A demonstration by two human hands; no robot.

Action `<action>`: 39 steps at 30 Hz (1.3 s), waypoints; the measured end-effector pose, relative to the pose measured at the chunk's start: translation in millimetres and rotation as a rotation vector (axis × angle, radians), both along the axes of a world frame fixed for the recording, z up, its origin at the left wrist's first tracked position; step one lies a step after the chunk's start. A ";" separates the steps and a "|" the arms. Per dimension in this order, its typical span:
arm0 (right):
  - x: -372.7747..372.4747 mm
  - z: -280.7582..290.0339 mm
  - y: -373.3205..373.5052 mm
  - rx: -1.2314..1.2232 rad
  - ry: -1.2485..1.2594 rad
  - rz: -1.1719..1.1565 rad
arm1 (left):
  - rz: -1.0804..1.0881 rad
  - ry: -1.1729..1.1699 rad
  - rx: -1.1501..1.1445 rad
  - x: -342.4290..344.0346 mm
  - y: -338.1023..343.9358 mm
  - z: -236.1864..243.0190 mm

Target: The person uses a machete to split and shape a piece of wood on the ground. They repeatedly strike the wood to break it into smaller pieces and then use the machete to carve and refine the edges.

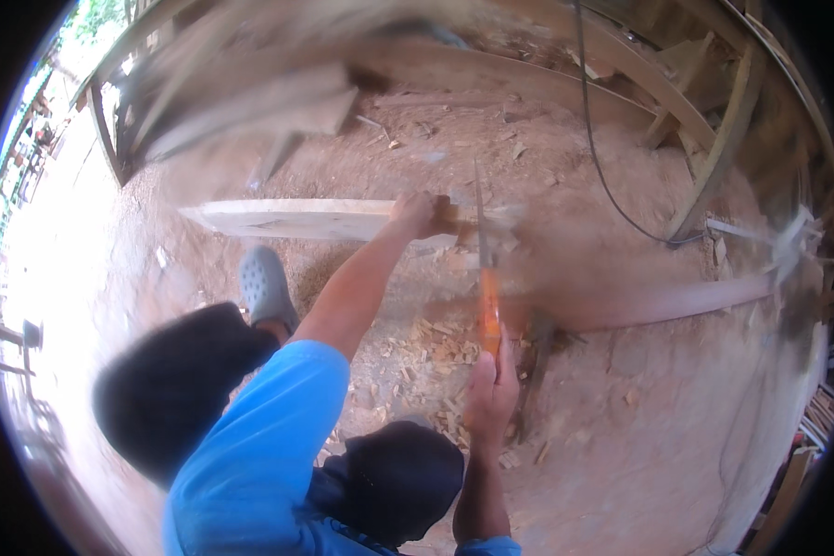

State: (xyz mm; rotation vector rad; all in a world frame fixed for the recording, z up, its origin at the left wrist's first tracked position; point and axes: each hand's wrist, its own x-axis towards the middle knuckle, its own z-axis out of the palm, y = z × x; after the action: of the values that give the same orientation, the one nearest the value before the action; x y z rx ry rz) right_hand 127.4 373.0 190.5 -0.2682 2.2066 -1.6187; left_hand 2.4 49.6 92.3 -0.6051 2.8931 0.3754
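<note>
A pale wooden board [296, 219] extends leftward from the middle of the view, above the dirt floor. My left hand [417, 215] is closed over its upper edge near the right end. In my right hand [489, 394] is the orange handle of a handsaw [489, 315], its narrow blade pointing away from me. The blade crosses the board's right end, just right of my left hand. Blur there hides how deep the blade sits in the wood.
Wood chips [449, 357] litter the ground by my legs. A long, blurred wooden piece [667, 304] lies to the right. A dark cable [595, 148] hangs near a timber frame [727, 153]. My left foot wears a grey clog [264, 283] close to the board.
</note>
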 end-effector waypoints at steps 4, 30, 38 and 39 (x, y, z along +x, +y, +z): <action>0.0 -13.2 -10.9 -0.020 0.115 0.022 | 0.015 -0.021 0.021 -2.3 -4.6 1.9; -35.6 10.8 -59.3 0.048 0.188 0.063 | -0.008 -0.014 0.063 -15.7 -12.9 14.0; -26.7 21.1 -51.2 0.100 0.062 0.035 | -0.012 -0.004 0.086 -17.5 -17.0 5.2; -26.4 21.0 -50.0 0.109 0.016 0.040 | -0.004 -0.006 0.059 -18.2 -17.2 3.9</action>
State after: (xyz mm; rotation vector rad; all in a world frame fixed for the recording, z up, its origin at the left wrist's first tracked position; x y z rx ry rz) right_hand 101.0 323.1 211.5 -0.2939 2.2780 -1.4740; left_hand -15.8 32.4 96.2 -0.5896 2.8661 0.4555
